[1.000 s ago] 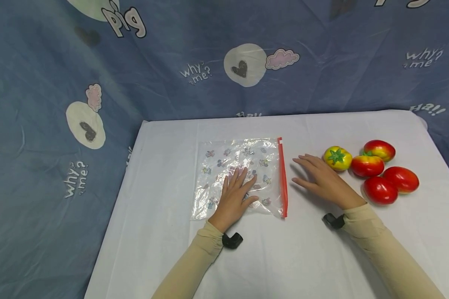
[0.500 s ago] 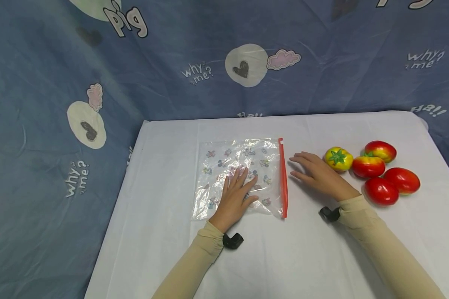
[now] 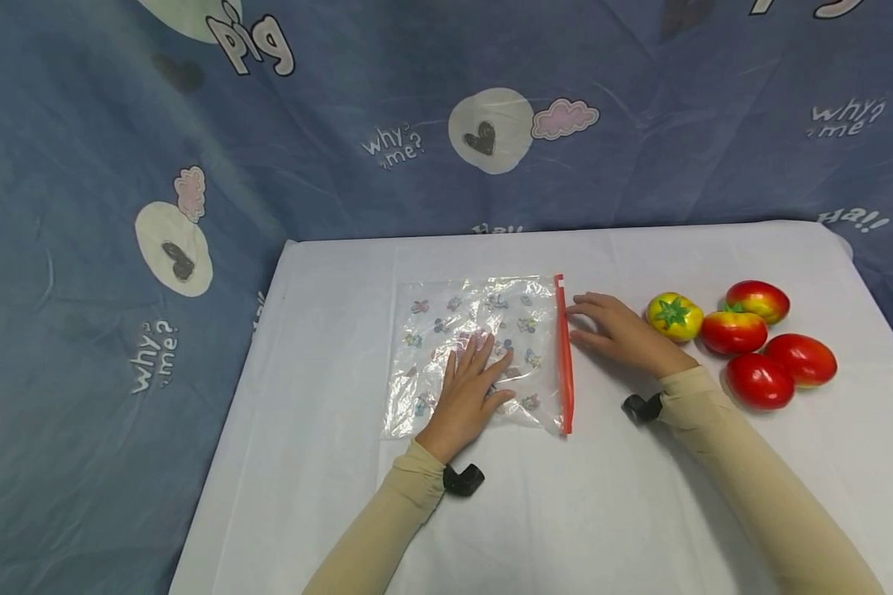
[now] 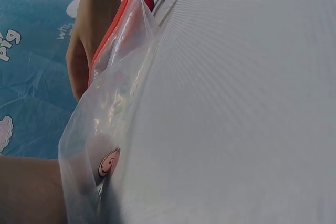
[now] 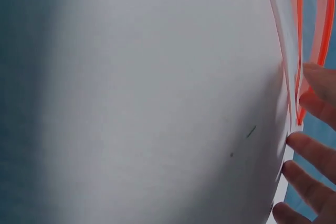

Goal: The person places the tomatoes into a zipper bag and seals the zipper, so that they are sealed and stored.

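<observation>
A clear zip bag (image 3: pixel 415 368) with small printed figures lies on the white table, its red zip edge (image 3: pixel 565 372) to the right. My left hand (image 3: pixel 463 405) rests on the bag with its fingers spread. At the red edge, my right hand (image 3: pixel 625 335) has its fingertips by the upper half of the zip. In the right wrist view the thumb and fingers (image 5: pixel 317 150) are beside the red strips (image 5: pixel 300 35), with no firm grip visible. The left wrist view shows the bag's film (image 4: pixel 115 87) raised a little at its near side.
Right of my right hand sits a yellow tomato (image 3: pixel 673 316) with a green top. Beside it are several red and yellow tomatoes (image 3: pixel 759 380), close together. A blue printed cloth (image 3: pixel 327 165) hangs behind and to the left of the white-covered table (image 3: pixel 305 347).
My right hand has moved left and slightly away from me, from beside the tomatoes to the bag's red edge. The left hand and the bag have stayed in place.
</observation>
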{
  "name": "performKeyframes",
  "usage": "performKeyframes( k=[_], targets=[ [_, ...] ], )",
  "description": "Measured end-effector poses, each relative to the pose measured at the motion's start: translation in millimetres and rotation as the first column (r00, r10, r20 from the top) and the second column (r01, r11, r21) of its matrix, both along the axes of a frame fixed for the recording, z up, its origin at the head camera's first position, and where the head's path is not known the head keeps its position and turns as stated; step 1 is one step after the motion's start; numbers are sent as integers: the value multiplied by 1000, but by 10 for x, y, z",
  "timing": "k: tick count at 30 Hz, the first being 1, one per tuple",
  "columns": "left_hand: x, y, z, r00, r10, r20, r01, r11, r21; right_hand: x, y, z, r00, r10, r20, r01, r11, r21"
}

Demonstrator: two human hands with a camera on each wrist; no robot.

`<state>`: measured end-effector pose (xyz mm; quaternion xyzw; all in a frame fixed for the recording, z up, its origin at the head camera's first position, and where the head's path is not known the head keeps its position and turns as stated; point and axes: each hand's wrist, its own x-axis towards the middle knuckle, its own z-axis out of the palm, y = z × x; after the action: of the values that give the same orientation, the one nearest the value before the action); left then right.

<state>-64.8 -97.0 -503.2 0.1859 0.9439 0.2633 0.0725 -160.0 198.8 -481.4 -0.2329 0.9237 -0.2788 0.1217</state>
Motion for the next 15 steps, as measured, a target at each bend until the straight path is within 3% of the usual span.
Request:
performKeyframes(
  k=[15],
  targets=[
    [-1,0,18,1000,-4,7,4,1000,0,-198,-18,-38,998,47,-32,-50,993,-109]
  ],
)
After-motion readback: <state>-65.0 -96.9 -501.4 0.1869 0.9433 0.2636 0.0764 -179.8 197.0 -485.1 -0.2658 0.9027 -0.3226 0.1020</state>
